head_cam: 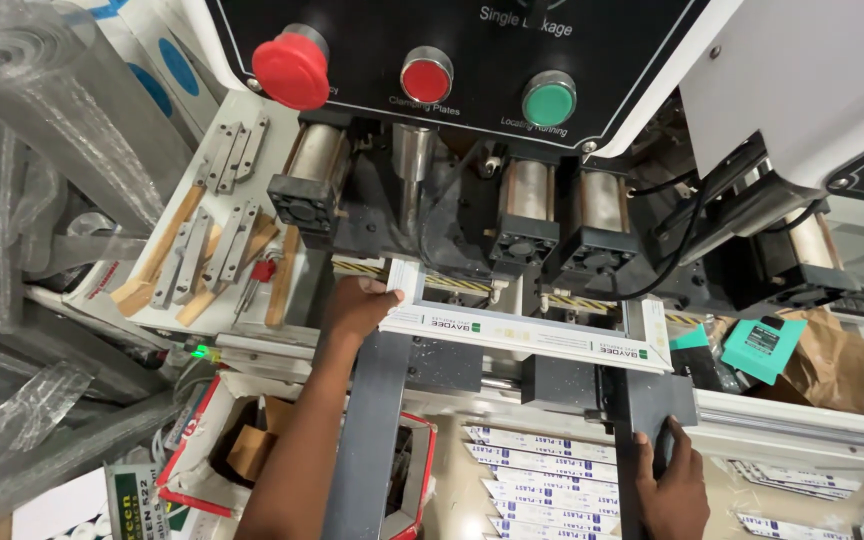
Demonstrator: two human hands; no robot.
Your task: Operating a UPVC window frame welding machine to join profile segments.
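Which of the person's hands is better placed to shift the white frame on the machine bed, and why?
Probably the left hand: it already grips the white frame at its left corner. The right hand rests lower, on the grey support arm, apart from the frame.

One head-worn camera looks steeply down and forward, close over the machine's control panel point(452, 60) and clamps.

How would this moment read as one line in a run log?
left hand: holds white frame piece at corner | right hand: grips grey support arm | machine: three round buttons above
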